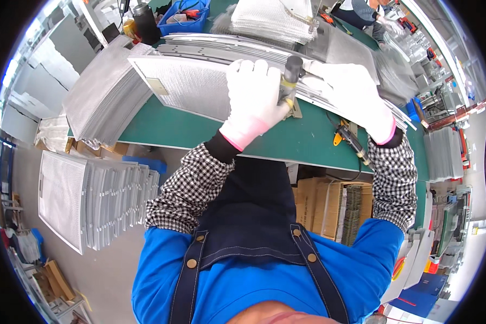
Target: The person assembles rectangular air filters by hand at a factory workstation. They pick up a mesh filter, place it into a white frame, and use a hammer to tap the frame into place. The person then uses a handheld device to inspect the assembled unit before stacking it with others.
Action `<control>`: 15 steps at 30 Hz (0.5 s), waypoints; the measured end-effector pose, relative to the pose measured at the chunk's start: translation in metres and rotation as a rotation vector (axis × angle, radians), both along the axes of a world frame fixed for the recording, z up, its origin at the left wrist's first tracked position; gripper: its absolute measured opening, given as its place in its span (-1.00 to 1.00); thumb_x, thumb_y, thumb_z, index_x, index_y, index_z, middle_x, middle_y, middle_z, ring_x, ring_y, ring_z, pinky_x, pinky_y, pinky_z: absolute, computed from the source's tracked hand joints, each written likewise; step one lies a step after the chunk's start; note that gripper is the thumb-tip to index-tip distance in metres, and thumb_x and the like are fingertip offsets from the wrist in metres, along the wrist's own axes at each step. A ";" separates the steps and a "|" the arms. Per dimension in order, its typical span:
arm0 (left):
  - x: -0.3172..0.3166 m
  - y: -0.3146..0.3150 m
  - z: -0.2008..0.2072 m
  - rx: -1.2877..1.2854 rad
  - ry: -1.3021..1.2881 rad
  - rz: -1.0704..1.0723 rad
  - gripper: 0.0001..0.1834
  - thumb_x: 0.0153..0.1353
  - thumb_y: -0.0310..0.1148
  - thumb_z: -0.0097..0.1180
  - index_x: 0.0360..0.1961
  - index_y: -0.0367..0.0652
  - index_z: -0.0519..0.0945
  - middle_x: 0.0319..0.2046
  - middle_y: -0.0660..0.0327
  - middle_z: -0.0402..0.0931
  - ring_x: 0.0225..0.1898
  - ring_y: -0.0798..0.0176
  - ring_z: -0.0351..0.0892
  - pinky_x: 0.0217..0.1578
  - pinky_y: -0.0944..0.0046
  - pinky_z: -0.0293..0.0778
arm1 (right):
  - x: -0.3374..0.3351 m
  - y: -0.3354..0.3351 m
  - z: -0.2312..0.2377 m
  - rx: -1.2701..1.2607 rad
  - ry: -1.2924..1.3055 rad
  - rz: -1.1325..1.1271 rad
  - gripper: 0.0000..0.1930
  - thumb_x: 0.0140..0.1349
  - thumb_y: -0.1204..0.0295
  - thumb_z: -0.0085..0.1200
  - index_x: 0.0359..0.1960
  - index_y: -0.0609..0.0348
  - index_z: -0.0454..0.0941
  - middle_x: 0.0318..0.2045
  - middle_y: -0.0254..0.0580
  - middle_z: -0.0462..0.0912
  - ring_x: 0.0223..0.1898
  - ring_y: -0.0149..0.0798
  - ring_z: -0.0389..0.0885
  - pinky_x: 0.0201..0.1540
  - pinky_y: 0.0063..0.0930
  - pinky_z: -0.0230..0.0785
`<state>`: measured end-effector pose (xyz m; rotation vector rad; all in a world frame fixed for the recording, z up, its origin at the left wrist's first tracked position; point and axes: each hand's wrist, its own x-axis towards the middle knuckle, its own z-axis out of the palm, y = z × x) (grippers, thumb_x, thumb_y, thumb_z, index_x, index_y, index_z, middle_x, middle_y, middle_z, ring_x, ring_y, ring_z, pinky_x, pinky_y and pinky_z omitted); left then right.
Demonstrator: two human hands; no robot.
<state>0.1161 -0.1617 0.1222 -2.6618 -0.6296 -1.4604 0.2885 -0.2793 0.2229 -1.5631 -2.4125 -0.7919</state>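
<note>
A mallet (293, 66) with a black and yellowish double-ended head stands between my two white-gloved hands. My right hand (348, 89) is closed at the right side of that head, apparently round its handle, which the glove mostly hides. My left hand (254, 94) is curled over the framed mesh panel (191, 83), its thumb beside the lower end of the mallet head. The panel lies tilted along the bench, with a small beige plate at its left end. Below my right hand lies a dark power screwdriver (355, 146) beside an orange-handled tool (338, 137).
Long metal strips (216, 49) lie behind the panel on the green bench (167, 127). Stacked mesh sheets (105, 92) stand at left, more framed panels (92, 200) on the floor. A blue bin (184, 20) sits at the back. Another person (362, 12) works at far right.
</note>
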 end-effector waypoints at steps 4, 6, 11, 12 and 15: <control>0.004 0.001 -0.007 0.004 -0.044 0.037 -0.60 -0.04 -0.07 0.37 -0.36 -0.15 0.55 -0.31 0.09 0.39 -0.13 -0.03 0.38 0.03 -0.10 0.21 | -0.010 -0.001 0.015 0.088 0.362 0.049 -0.66 0.19 0.39 0.21 0.03 0.03 0.68 -0.08 -0.16 0.75 -0.27 -0.21 0.74 -0.24 -0.41 0.59; 0.004 0.005 -0.009 -0.012 -0.048 0.021 -0.59 -0.03 -0.07 0.37 -0.35 -0.14 0.55 -0.31 0.09 0.38 -0.12 -0.03 0.37 0.02 -0.11 0.21 | -0.040 -0.008 0.016 -0.007 0.999 -0.184 -0.64 0.15 0.45 0.22 0.03 0.01 0.69 -0.04 -0.16 0.74 -0.22 -0.21 0.73 -0.22 -0.39 0.59; 0.008 -0.001 -0.003 -0.028 -0.013 -0.009 -0.59 -0.03 -0.06 0.38 -0.33 -0.12 0.54 -0.30 0.09 0.38 -0.14 -0.03 0.37 0.02 -0.11 0.21 | 0.016 -0.025 -0.091 0.079 0.851 -0.198 -0.75 0.40 0.42 0.07 0.06 0.17 0.59 -0.32 -0.30 0.63 -0.39 -0.31 0.58 -0.35 -0.48 0.43; 0.006 0.000 -0.006 -0.023 -0.020 0.003 -0.59 -0.03 -0.06 0.38 -0.33 -0.11 0.54 -0.30 0.09 0.38 -0.14 -0.04 0.37 0.02 -0.11 0.21 | 0.006 -0.028 -0.095 -0.030 1.158 -0.304 -0.76 0.42 0.38 0.06 0.04 0.19 0.58 -0.39 -0.33 0.58 -0.45 -0.37 0.51 -0.40 -0.50 0.37; 0.008 0.003 -0.011 0.033 -0.099 0.002 -0.61 -0.01 -0.08 0.38 -0.32 -0.10 0.54 -0.30 0.10 0.38 -0.14 -0.03 0.37 0.01 -0.11 0.21 | -0.028 -0.024 -0.125 0.259 1.959 -0.039 -0.68 0.53 0.18 -0.06 -0.14 0.22 0.49 -0.53 -0.44 0.41 -0.56 -0.57 0.26 -0.51 -0.62 0.12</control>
